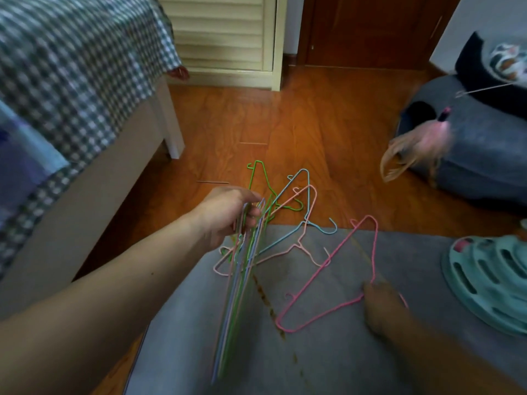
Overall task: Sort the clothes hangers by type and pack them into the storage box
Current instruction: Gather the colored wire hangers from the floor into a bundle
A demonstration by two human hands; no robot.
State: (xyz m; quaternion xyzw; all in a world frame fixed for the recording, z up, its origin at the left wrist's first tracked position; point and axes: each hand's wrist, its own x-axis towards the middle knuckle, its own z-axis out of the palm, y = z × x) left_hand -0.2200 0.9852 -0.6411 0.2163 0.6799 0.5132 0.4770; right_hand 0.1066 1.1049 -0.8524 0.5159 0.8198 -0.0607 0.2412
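My left hand [228,213] grips a bunch of several thin wire hangers [239,283] in green, blue and pink, held upright and edge-on above the grey mat [322,357]. My right hand [380,305] pinches the corner of a bright pink hanger [328,276] that lies flat on the mat. Loose hangers lie ahead where mat meets floor: a green one [258,178], a light blue one [293,189] and a pale pink one [309,206]. No storage box is in view.
A bed with a checked cover [65,81] stands on the left. A louvred cabinet [225,38] and a wooden door [368,29] are at the back. A grey pet bed [470,155] and a teal round toy [487,280] sit on the right.
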